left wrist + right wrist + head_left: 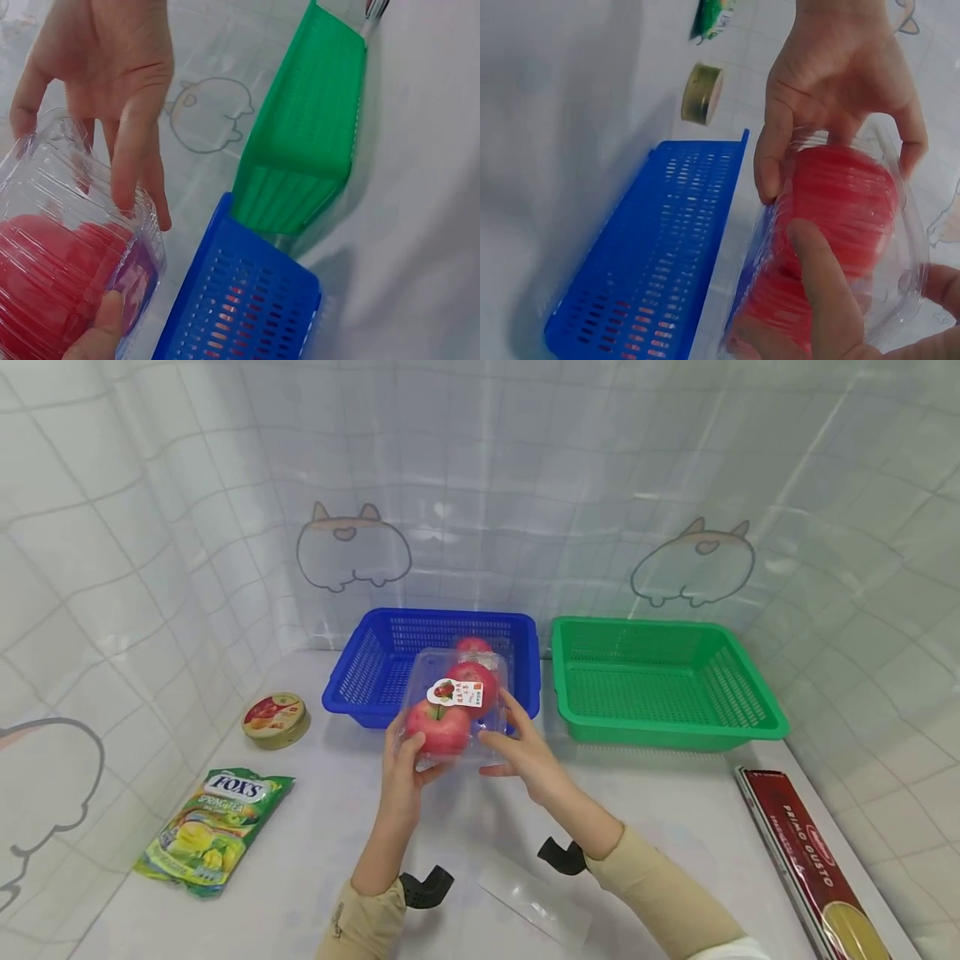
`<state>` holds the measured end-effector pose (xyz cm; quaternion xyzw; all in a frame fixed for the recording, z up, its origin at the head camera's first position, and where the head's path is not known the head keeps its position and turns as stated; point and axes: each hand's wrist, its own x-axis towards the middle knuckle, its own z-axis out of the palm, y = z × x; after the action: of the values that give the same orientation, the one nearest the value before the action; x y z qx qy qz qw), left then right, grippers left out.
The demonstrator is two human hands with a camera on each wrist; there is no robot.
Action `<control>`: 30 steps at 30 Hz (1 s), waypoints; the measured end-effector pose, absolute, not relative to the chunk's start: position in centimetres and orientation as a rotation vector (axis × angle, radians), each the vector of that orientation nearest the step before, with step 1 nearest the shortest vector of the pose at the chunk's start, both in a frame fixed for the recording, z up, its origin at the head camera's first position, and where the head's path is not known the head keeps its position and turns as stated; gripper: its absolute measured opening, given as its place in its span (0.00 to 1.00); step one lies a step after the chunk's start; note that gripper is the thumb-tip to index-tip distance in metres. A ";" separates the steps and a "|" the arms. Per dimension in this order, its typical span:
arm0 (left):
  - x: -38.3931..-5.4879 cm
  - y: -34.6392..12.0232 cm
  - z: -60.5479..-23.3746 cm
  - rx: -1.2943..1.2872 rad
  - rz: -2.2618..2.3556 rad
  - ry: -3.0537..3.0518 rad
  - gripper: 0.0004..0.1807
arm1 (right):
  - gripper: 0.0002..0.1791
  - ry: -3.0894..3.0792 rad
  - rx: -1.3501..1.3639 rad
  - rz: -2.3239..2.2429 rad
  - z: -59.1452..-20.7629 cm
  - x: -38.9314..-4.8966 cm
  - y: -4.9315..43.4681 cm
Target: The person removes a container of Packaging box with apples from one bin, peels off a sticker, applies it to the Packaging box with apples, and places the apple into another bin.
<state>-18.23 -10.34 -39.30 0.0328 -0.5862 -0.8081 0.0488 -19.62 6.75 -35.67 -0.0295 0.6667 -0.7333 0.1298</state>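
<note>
Both hands hold a clear plastic pack of apples [439,728] in front of and above the near rim of the blue basket [360,720]. Two red apples and a white label with an apple picture show through the plastic. My left hand [402,781] grips the pack's left near corner, thumb on top. The right hand [534,762] grips its right side, fingers spread along the edge. Another red fruit [472,644] shows inside the blue basket behind the pack, and red shows through the basket's holes in both wrist views.
A green basket [675,737] stands right of the blue one. On the left lie a round tin [275,720] and a green candy bag [215,831]. A red spaghetti pack [813,860] lies at the right edge. A pale strip [534,897] lies near the front.
</note>
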 end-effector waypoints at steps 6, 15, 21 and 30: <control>-19.4 -10.6 -39.0 0.083 -2.450 -1.785 0.32 | 0.40 1.906 -0.055 -2.198 -35.2 -20.8 6.0; -21.0 -11.3 -39.1 0.072 -2.446 -1.785 0.32 | 0.39 1.808 -0.001 -2.286 -34.8 -22.5 5.0; -21.6 -11.7 -39.4 0.034 -2.398 -1.852 0.34 | 0.39 1.787 0.023 -2.308 -35.1 -23.2 4.5; -22.3 -12.6 -39.8 0.079 -2.440 -1.741 0.34 | 0.40 1.768 0.037 -2.362 -35.2 -24.4 2.7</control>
<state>-22.31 -12.64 -39.80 0.0263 -0.5791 -0.8117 0.0717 -24.45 2.69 -35.16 0.0124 0.5964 -0.7969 0.0955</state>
